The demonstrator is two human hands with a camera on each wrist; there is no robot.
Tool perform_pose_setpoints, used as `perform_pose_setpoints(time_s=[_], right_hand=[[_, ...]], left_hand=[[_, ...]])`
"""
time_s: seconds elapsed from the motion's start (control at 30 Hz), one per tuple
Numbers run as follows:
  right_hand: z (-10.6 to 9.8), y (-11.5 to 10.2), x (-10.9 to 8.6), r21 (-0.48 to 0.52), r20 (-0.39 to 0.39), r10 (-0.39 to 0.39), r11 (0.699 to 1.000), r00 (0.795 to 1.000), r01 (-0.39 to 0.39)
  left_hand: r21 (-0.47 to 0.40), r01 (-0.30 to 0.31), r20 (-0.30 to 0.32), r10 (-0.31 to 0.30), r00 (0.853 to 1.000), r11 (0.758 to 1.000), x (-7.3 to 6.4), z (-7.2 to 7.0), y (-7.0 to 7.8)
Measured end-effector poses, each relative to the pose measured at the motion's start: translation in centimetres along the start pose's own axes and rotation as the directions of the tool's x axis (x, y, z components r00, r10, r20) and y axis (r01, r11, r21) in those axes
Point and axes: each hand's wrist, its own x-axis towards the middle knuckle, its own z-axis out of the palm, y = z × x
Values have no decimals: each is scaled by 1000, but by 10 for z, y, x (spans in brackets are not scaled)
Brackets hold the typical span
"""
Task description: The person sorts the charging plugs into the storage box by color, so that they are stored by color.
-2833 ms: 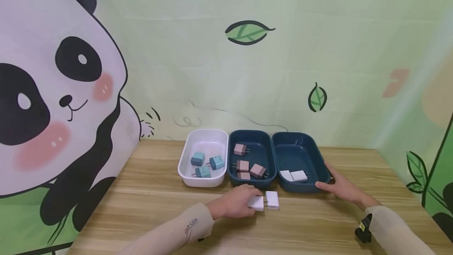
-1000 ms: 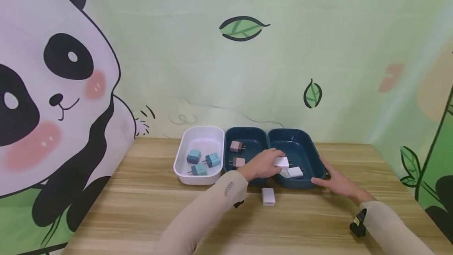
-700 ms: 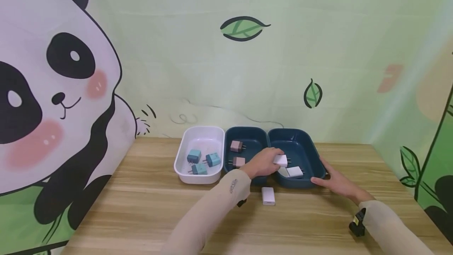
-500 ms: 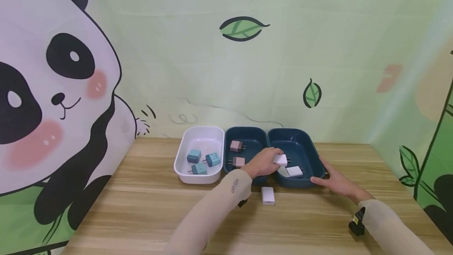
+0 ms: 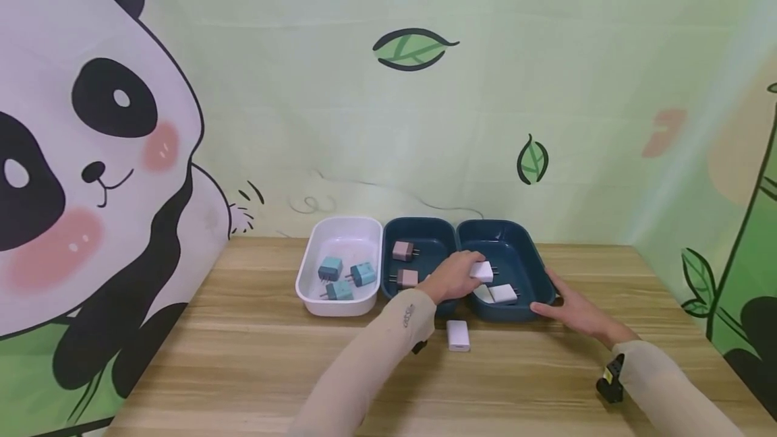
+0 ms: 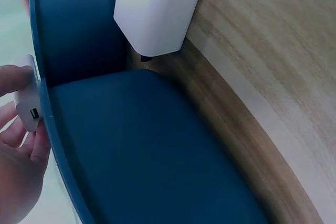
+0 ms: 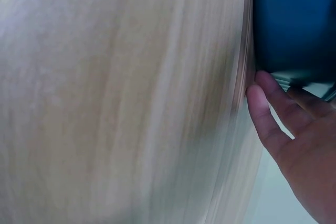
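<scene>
My left hand [image 5: 452,277] pinches a white charger plug [image 5: 482,272] between thumb and fingers over the right-hand blue bin [image 5: 512,313], its prongs pointing right. The charger's USB port shows in the left wrist view. Below it in that bin lie two more white chargers [image 5: 502,294], one partly covered. A further white charger [image 5: 458,336] lies on the table in front of the bins. My right hand [image 5: 573,309] rests against the right bin's front right corner, thumb at the front and fingers along the side. Its fingers look nearly straight in the right wrist view.
The middle blue bin [image 5: 419,220] holds pink chargers [image 5: 403,251]; my left hand and wrist hide part of it. A white bin [image 5: 338,310] at the left holds three teal chargers [image 5: 363,274]. All three bins stand side by side on the wooden table [image 5: 255,349], near a printed backdrop.
My left hand has lifted a white charger off the table and carried it up and right over the right bin. Over the last second it hovers almost still. My right hand stays at the bin.
</scene>
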Motion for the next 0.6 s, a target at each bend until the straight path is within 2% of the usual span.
perform_pose_setpoints(time_s=[0.3, 0.6], right_hand=[[-1, -5, -2, -10, 14, 46, 999, 999, -46], [-1, -7, -2, 4, 4, 16, 1000, 1000, -16]], left_hand=[[-23, 10, -12, -10, 1000, 1000, 2, 3, -1], [-17, 19, -32, -19, 999, 1000, 4, 5, -2]])
